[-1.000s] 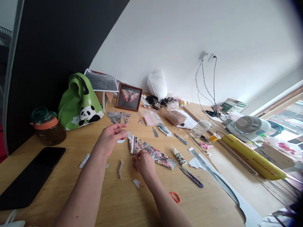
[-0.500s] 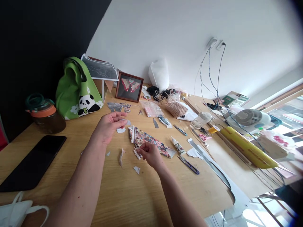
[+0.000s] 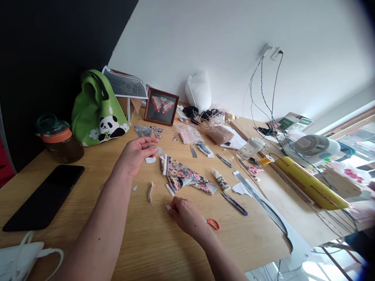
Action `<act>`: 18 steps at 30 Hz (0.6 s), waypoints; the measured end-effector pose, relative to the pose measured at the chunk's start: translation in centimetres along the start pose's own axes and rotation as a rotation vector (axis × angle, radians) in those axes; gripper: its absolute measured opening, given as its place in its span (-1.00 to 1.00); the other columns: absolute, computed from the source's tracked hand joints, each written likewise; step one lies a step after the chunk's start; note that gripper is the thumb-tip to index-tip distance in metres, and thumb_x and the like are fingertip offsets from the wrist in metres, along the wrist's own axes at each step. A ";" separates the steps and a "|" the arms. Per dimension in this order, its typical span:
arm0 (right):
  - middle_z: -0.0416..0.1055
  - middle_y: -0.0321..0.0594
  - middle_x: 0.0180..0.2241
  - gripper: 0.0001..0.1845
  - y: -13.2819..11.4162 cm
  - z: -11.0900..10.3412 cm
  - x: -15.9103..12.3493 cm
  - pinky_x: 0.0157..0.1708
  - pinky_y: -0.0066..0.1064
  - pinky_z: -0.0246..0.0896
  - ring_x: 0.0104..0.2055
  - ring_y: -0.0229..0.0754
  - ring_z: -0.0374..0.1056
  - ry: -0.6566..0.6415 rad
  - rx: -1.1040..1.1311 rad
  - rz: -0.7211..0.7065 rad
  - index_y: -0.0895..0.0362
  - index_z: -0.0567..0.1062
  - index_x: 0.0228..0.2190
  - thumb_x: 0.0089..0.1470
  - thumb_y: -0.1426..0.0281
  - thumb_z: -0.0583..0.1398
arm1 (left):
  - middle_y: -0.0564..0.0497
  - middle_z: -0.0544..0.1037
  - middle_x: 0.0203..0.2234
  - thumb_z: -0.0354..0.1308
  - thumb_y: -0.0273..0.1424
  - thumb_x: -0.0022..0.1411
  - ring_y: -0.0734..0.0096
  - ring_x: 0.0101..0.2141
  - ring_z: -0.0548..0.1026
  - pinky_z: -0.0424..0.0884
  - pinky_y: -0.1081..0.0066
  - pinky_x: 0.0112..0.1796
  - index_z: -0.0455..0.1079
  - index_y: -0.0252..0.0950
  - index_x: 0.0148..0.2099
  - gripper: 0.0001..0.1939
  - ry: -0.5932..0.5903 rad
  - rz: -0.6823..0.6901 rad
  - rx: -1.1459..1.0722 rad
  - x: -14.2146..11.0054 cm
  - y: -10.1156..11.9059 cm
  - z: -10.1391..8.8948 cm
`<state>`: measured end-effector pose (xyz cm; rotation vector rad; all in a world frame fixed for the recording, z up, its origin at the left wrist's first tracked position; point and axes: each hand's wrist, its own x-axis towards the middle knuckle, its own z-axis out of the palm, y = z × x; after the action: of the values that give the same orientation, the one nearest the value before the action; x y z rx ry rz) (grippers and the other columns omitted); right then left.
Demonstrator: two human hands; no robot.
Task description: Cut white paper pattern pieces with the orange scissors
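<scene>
My left hand [image 3: 139, 155] hovers above the table, thumb and fingers brought together in a pinch; whatever may be between them is too small to make out. Just beyond it lie pale paper scraps [image 3: 150, 160]. My right hand [image 3: 187, 216] is low over the wood with curled fingers, its grip hidden from me. A small white scrap [image 3: 168, 207] shows at its fingertips. Beside the right wrist, the orange handle of scissors [image 3: 213, 224] sticks out. Between and beyond the hands rests a folded floral fabric piece [image 3: 178, 171] with a white fringed edge.
To the right lie a glue bottle [image 3: 220, 179], thread snips [image 3: 234, 203] and a long grey strip [image 3: 249, 189]. A phone [image 3: 43, 197], a drink bottle [image 3: 60, 140] and a green panda bag [image 3: 99, 113] are on the left. A framed piece [image 3: 161, 107] stands behind.
My right hand has left the fabric's fringed edge and come down towards me to the white scrap. The orange scissors handle now shows. My left hand has hardly moved.
</scene>
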<state>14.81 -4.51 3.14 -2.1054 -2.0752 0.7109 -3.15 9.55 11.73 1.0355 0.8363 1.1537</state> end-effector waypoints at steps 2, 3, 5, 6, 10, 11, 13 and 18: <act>0.49 -0.18 -0.42 -0.90 -0.3 -0.2 -0.3 -0.44 -0.45 -0.03 -0.38 -0.18 0.35 -0.004 -0.002 -0.017 0.14 0.45 -0.42 0.06 0.47 0.12 | 0.05 0.51 -0.55 0.39 -0.42 -0.24 0.45 -0.48 0.44 0.33 0.42 -0.38 0.49 -0.39 -0.20 -0.56 0.003 0.004 0.003 0.0 0.0 0.0; 0.48 -0.19 -0.43 -0.89 -0.3 -0.4 -0.5 -0.45 -0.45 -0.03 -0.39 -0.19 0.34 -0.009 0.011 -0.027 0.14 0.45 -0.43 0.06 0.46 0.11 | 0.05 0.51 -0.55 0.39 -0.42 -0.24 0.45 -0.48 0.44 0.33 0.41 -0.38 0.49 -0.39 -0.20 -0.56 0.003 0.005 0.005 0.0 0.0 -0.1; 0.46 -0.23 -0.47 -0.88 -0.2 -1.2 -1.1 -0.47 -0.46 -0.03 -0.43 -0.21 0.31 -0.016 0.054 -0.036 0.13 0.45 -0.45 0.07 0.44 0.12 | 0.04 0.52 -0.55 0.39 -0.42 -0.24 0.43 -0.47 0.45 0.34 0.41 -0.38 0.49 -0.38 -0.20 -0.56 0.001 0.006 0.007 0.1 0.0 -0.2; 0.45 -0.25 -0.49 -0.88 0.1 -1.7 -1.4 -0.48 -0.47 -0.04 -0.45 -0.23 0.30 -0.014 0.077 -0.032 0.13 0.45 -0.46 0.07 0.43 0.13 | 0.04 0.52 -0.54 0.39 -0.42 -0.24 0.43 -0.46 0.45 0.34 0.40 -0.37 0.49 -0.38 -0.20 -0.56 0.001 0.007 0.006 0.1 0.0 -0.2; 0.42 -0.28 -0.52 -0.87 2.4 -4.4 -3.1 -0.51 -0.47 -0.06 -0.49 -0.24 0.27 0.050 0.072 0.049 0.13 0.44 -0.49 0.05 0.40 0.15 | 0.04 0.53 -0.55 0.39 -0.43 -0.24 0.43 -0.47 0.46 0.34 0.39 -0.36 0.49 -0.37 -0.20 -0.56 0.005 -0.007 0.005 0.3 -0.1 -0.3; 0.43 -0.27 -0.52 -0.87 3.4 -5.0 -3.6 -0.51 -0.46 -0.05 -0.49 -0.23 0.28 0.058 0.045 0.081 0.13 0.44 -0.50 0.05 0.41 0.14 | 0.04 0.53 -0.55 0.39 -0.42 -0.24 0.44 -0.48 0.46 0.34 0.40 -0.36 0.49 -0.37 -0.20 -0.56 0.009 -0.013 0.008 0.4 -0.1 -0.3; 0.45 -0.23 -0.50 -0.86 5.5 -6.0 -4.5 -0.48 -0.44 0.00 -0.45 -0.18 0.32 0.082 -0.032 0.143 0.13 0.46 -0.49 0.05 0.44 0.12 | 0.04 0.54 -0.55 0.40 -0.41 -0.24 0.45 -0.50 0.45 0.33 0.41 -0.37 0.49 -0.37 -0.20 -0.55 0.012 -0.028 0.016 0.4 -0.3 -0.2; 0.47 -0.07 -0.19 -0.77 9.6 -6.9 -5.5 -0.25 -0.37 0.14 -0.19 -0.06 0.41 0.105 -0.135 0.276 0.11 0.55 -0.32 -0.06 0.54 0.18 | 0.01 0.56 -0.52 0.39 -0.38 -0.23 0.43 -0.49 0.48 0.33 0.40 -0.35 0.47 -0.39 -0.15 -0.50 -0.035 -0.063 0.015 0.4 -0.9 0.5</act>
<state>26.51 -8.77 6.94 -2.4761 -1.8483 0.4855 -2.27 9.79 11.02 1.0321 0.8449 1.0751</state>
